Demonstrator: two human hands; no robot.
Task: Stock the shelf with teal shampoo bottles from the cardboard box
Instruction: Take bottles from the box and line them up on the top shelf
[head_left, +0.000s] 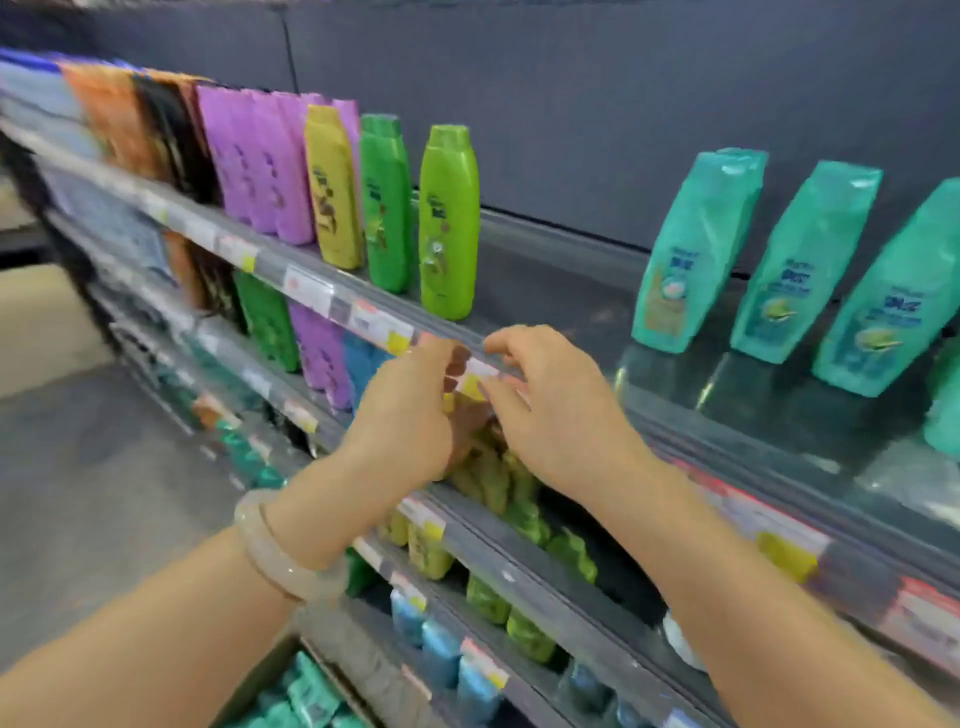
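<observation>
Three teal shampoo bottles stand in a row on the top shelf at the right, and part of another shows at the frame's right edge. More teal bottles fill the cardboard box at the bottom left. My left hand and my right hand meet at the shelf's front rail. Their curled fingertips pinch a small white and yellow price label from both sides. Neither hand holds a bottle.
Light green, dark green, yellow and purple bottles stand on the top shelf to the left of a bare gap. Lower shelves carry green, purple and blue bottles behind price strips. Grey floor lies at the left.
</observation>
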